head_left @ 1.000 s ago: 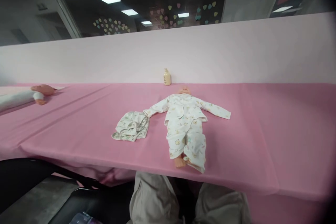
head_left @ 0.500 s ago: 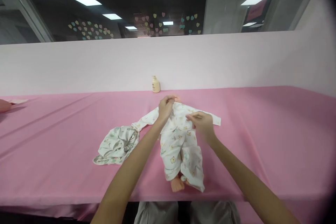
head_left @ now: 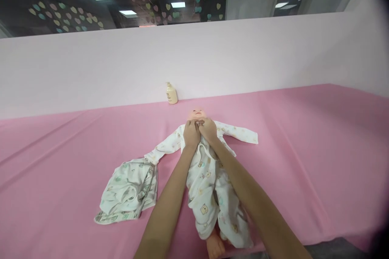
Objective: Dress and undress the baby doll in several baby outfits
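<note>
A baby doll (head_left: 197, 114) lies on its back, its head toward the wall and one bare foot showing near the front edge. It wears a white patterned jacket (head_left: 240, 132) with both sleeves spread, and matching pants (head_left: 203, 194). At the neckline just under the chin, my left hand (head_left: 191, 132) and my right hand (head_left: 208, 129) are side by side, fingers pinched on the jacket's collar. The fingertips partly hide the collar. Below the hands, a thin white tie shows at the waist.
A folded pile of patterned baby clothes (head_left: 127, 194) lies to the left, touching the jacket's cuff. The pump bottle (head_left: 172, 94) stands at the back against the white wall (head_left: 121, 68). Pink cloth (head_left: 291, 149) covers the table.
My right hand has moved left and up from the doll's chest to the collar, beside my left hand. The doll's face now shows. The view has tilted and shifted.
</note>
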The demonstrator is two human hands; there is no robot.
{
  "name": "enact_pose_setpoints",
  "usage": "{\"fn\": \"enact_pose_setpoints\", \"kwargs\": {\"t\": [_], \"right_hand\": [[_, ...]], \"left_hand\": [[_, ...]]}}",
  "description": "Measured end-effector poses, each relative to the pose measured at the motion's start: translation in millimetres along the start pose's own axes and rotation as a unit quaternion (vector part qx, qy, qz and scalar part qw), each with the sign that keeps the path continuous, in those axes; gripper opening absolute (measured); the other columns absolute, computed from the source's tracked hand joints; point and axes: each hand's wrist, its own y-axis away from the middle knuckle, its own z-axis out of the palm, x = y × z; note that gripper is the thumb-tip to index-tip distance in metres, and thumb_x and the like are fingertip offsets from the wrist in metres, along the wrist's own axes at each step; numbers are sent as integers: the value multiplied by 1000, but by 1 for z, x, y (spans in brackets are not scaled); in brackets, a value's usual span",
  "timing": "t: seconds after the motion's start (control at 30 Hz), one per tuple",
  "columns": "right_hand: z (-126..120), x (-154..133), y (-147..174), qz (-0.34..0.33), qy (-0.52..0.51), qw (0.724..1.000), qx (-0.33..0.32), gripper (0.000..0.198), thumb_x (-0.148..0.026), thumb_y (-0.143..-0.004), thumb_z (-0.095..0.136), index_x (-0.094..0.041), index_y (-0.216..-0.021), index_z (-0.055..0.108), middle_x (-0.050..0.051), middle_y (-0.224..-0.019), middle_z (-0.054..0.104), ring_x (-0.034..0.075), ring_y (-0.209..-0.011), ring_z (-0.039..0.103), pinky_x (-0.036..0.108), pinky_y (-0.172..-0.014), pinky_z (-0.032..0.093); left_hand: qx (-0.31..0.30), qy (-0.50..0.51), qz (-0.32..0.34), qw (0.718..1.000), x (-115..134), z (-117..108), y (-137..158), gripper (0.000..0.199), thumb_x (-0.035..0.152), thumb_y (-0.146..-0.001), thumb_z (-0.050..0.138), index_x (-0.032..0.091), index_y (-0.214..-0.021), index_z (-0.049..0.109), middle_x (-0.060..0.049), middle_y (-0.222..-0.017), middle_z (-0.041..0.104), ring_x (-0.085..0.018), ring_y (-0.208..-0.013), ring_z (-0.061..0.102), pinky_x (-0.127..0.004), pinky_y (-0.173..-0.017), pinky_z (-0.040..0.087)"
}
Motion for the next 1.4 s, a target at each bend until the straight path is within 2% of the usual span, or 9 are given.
{"fn": "enact_pose_setpoints", "kwargs": {"t": [0.13, 0.37, 0.53, 0.7, 0.8, 0.9, 1.03, 1.4], "right_hand": [[1, 4, 1, -9, -2, 1000, 4, 25, -14, -88, 46, -15, -97, 69, 10, -98, 69, 20, -95, 61, 27, -85, 42], [7, 9, 4, -23, -36, 999, 32, 22, -16, -87, 45, -15, -95, 65, 10, -98, 66, 22, -91, 59, 31, -80, 42], [6, 12, 2, -12, -50, 998, 31, 15, -19, -85, 48, -17, -94, 61, 8, -97, 64, 22, -87, 58, 30, -75, 42], [8, 16, 3, -31, -94, 995, 30, 11, -22, -86, 47, -20, -79, 56, 4, -89, 64, 20, -81, 58, 29, -72, 41], [8, 17, 4, -38, -131, 990, 32, 11, -22, -84, 48, -21, -75, 55, 2, -82, 65, 19, -78, 59, 28, -73, 41], [7, 18, 4, -31, -158, 987, 29, 7, -22, -82, 50, -21, -81, 57, 2, -83, 67, 19, -77, 60, 28, -74, 41], [6, 18, 2, -16, -168, 985, 33, 12, -20, -79, 49, -21, -89, 57, 1, -82, 67, 20, -77, 61, 29, -74, 42], [8, 20, -2, -10, -177, 983, 54, 17, -19, -74, 49, -20, -88, 59, 1, -74, 66, 21, -73, 61, 30, -73, 44]], "left_hand": [[24, 43, -7, 999, -2, 4, 2, 26, 18, -92, 40, 20, -107, 62, -8, -104, 64, -22, -96, 59, -31, -83, 45], [21, 116, -2, 993, -8, 6, 0, 30, 11, -87, 42, 22, -108, 61, -5, -103, 67, -22, -95, 61, -32, -81, 46], [20, 103, -3, 994, -8, 10, -6, 30, 11, -86, 42, 22, -106, 61, -6, -106, 66, -22, -97, 60, -34, -86, 46], [16, 89, -21, 996, -6, 11, -8, 29, 20, -93, 34, 20, -107, 60, -8, -110, 64, -23, -102, 59, -37, -90, 44], [18, 79, -18, 997, -7, 10, -6, 31, 18, -93, 33, 20, -108, 59, -8, -108, 63, -23, -101, 58, -36, -90, 44], [17, 87, -3, 996, -7, 10, -4, 30, 16, -92, 34, 20, -109, 57, -8, -105, 63, -22, -99, 59, -35, -89, 44], [25, 120, 18, 992, -6, 9, -4, 27, 17, -92, 32, 21, -108, 55, -6, -104, 64, -20, -95, 59, -33, -86, 44], [27, 145, 23, 989, -8, 11, -6, 19, 18, -93, 35, 21, -102, 52, -6, -100, 63, -20, -94, 59, -33, -85, 44]]}}
